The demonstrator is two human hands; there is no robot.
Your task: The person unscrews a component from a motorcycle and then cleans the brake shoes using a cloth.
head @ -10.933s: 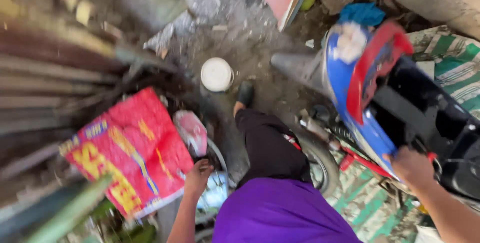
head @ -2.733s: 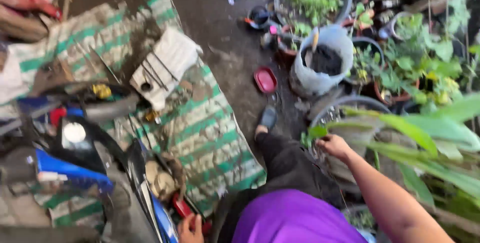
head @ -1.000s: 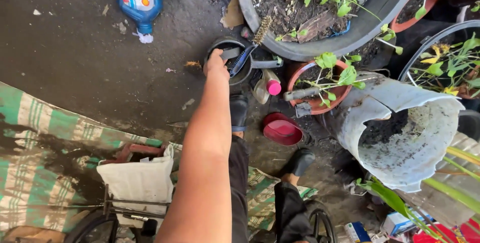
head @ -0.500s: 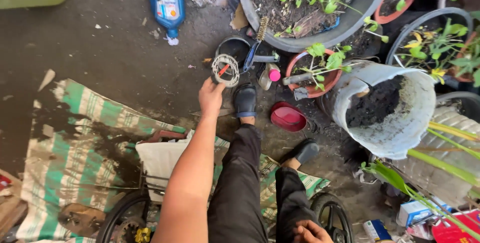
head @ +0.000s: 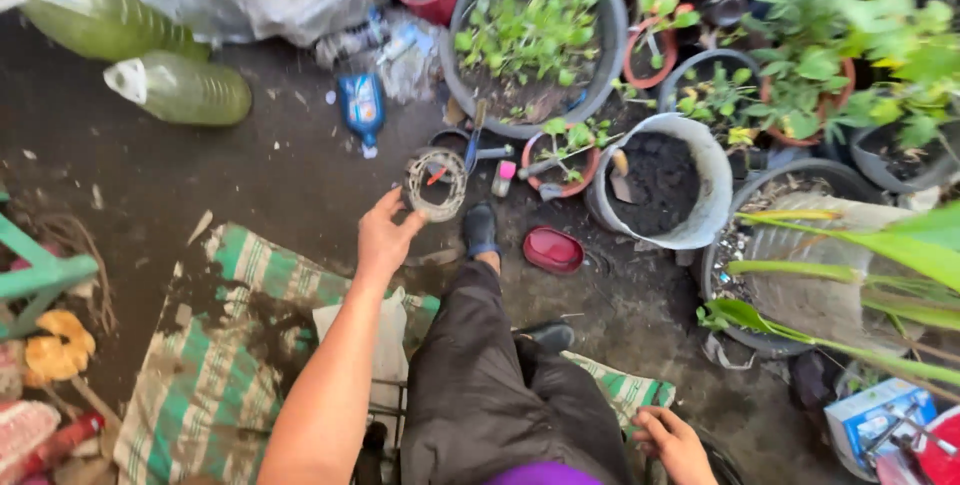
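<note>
Now, left hand (head: 385,237): fingers closed on a wire coil (head: 436,183) (ring-shaped, held above the dark ground).
Right hand (head: 675,440): loosely curled, empty, beside the knee.
Nearby: red dish (head: 553,250), soil bucket (head: 700,217).

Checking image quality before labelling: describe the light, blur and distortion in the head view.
Head view: soft, even daylight, no hard shadows or glare; wide-angle bending at the edges; the left hand holding the wire coil is fairly sharp; the long leaves at right are close and blurred.
</note>
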